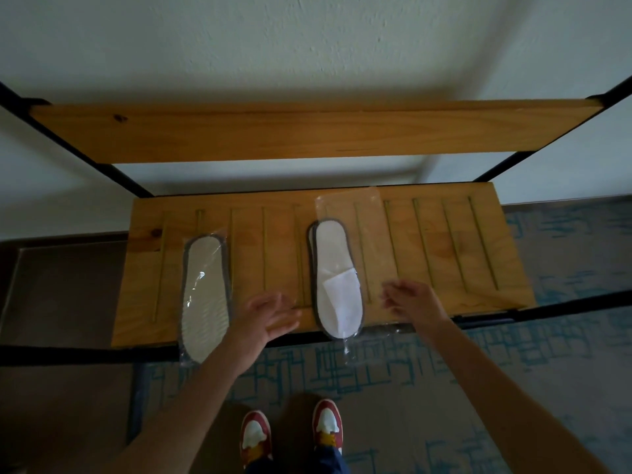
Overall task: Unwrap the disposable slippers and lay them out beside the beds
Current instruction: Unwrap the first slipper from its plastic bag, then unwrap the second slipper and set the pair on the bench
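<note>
Two clear plastic packs of white disposable slippers with grey edging lie on a slatted wooden shelf (444, 241). The left pack (205, 299) shows a ribbed sole and hangs over the front edge. The middle pack (337, 278) shows the slipper's top and toe band; its wrapper sticks out beyond both ends. My left hand (266, 316) hovers with spread fingers between the two packs, touching neither as far as I can tell. My right hand (415, 299) is just right of the middle pack, fingers loosely bent toward its wrapper, holding nothing.
The shelf belongs to a black metal rack with a second wooden board (307, 131) higher at the back against a white wall. Below is blue-patterned floor (444, 371). My red and white shoes (290, 432) stand in front of the rack.
</note>
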Motion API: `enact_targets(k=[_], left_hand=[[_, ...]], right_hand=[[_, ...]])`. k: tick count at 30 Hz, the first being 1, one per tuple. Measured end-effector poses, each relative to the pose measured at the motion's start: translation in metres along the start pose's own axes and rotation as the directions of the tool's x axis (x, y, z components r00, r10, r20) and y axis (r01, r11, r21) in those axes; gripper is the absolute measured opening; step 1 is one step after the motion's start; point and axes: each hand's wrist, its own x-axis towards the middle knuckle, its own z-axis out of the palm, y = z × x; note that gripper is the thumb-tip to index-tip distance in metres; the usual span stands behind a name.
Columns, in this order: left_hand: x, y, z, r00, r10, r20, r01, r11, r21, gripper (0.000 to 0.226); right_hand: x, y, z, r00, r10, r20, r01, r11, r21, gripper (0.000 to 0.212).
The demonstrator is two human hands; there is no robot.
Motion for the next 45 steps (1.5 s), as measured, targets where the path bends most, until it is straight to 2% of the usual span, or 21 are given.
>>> enact_targets(k=[4, 7, 9, 11, 12, 14, 15, 18, 19, 21, 24, 26, 29, 32, 34, 39, 42, 45], left_hand=[[0.007, -0.001, -0.035, 0.987, 0.048, -0.15, -0.038, 0.997, 0.073, 0.032], [0.019, -0.003, -0.064, 0.946, 0.088, -0.312, -0.052, 0.991, 0.122, 0.034], [0.027, -0.006, -0.078, 0.895, 0.15, -0.421, -0.03, 0.96, 0.278, 0.033], [0.033, -0.007, -0.088, 0.828, 0.271, -0.49, 0.005, 0.871, 0.49, 0.033], [0.036, -0.006, -0.09, 0.804, 0.327, -0.497, 0.036, 0.808, 0.589, 0.04], [0.039, -0.005, -0.092, 0.764, 0.414, -0.494, 0.151, 0.63, 0.762, 0.057], [0.041, -0.004, -0.092, 0.741, 0.427, -0.519, 0.225, 0.57, 0.79, 0.064], [0.042, -0.003, -0.091, 0.683, 0.343, -0.645, 0.428, 0.527, 0.734, 0.082], [0.042, -0.003, -0.094, 0.669, 0.318, -0.672, 0.462, 0.53, 0.711, 0.085], [0.045, -0.002, -0.101, 0.65, 0.268, -0.711, 0.461, 0.606, 0.649, 0.084], [0.045, -0.006, -0.112, 0.717, 0.2, -0.668, 0.336, 0.741, 0.582, 0.082], [0.044, -0.008, -0.114, 0.738, 0.142, -0.66, 0.311, 0.796, 0.52, 0.09], [0.047, -0.008, -0.114, 0.744, 0.024, -0.668, 0.364, 0.824, 0.434, 0.109], [0.053, -0.007, -0.113, 0.725, -0.072, -0.685, 0.398, 0.855, 0.331, 0.096], [0.057, -0.007, -0.113, 0.725, -0.063, -0.686, 0.353, 0.889, 0.292, 0.094], [0.035, -0.001, -0.105, 0.815, -0.138, -0.563, 0.3, 0.932, 0.206, 0.068], [-0.003, 0.016, -0.086, 0.877, -0.076, -0.475, 0.166, 0.974, 0.151, 0.042], [-0.056, 0.042, -0.057, 0.933, -0.025, -0.358, 0.036, 0.999, 0.023, 0.041]], right_hand=[[0.034, 0.004, -0.044, 0.996, 0.035, -0.084, -0.04, 0.998, -0.049, 0.013], [0.063, 0.012, -0.07, 0.986, 0.062, -0.157, -0.086, 0.984, -0.156, 0.014], [0.08, 0.018, -0.08, 0.975, 0.082, -0.206, -0.128, 0.966, -0.225, 0.014], [0.09, 0.026, -0.085, 0.962, 0.078, -0.261, -0.168, 0.926, -0.339, 0.02], [0.094, 0.029, -0.085, 0.956, 0.06, -0.286, -0.178, 0.897, -0.405, 0.022], [0.095, 0.029, -0.084, 0.944, 0.052, -0.325, -0.21, 0.855, -0.474, 0.016], [0.093, 0.028, -0.082, 0.94, 0.059, -0.335, -0.229, 0.837, -0.496, 0.014], [0.086, 0.018, -0.078, 0.915, 0.043, -0.401, -0.298, 0.743, -0.599, 0.055], [0.082, 0.016, -0.078, 0.904, 0.01, -0.427, -0.306, 0.712, -0.632, 0.064], [0.076, 0.013, -0.08, 0.889, -0.063, -0.454, -0.298, 0.674, -0.676, 0.066], [0.072, 0.005, -0.086, 0.874, -0.149, -0.463, -0.242, 0.692, -0.68, 0.056], [0.068, -0.002, -0.086, 0.876, -0.191, -0.443, -0.179, 0.723, -0.667, 0.052], [0.059, -0.009, -0.079, 0.867, -0.243, -0.434, -0.097, 0.773, -0.627, 0.046], [0.047, -0.011, -0.065, 0.873, -0.272, -0.405, -0.002, 0.828, -0.561, 0.038], [0.038, -0.011, -0.053, 0.885, -0.292, -0.364, 0.064, 0.848, -0.526, 0.032], [-0.007, -0.011, -0.012, 0.962, -0.257, -0.097, 0.201, 0.9, -0.388, 0.007], [-0.049, -0.02, 0.016, 0.979, -0.19, 0.071, 0.202, 0.939, -0.279, 0.01], [-0.103, -0.037, 0.032, 0.969, -0.145, 0.198, 0.182, 0.966, -0.184, 0.012]])
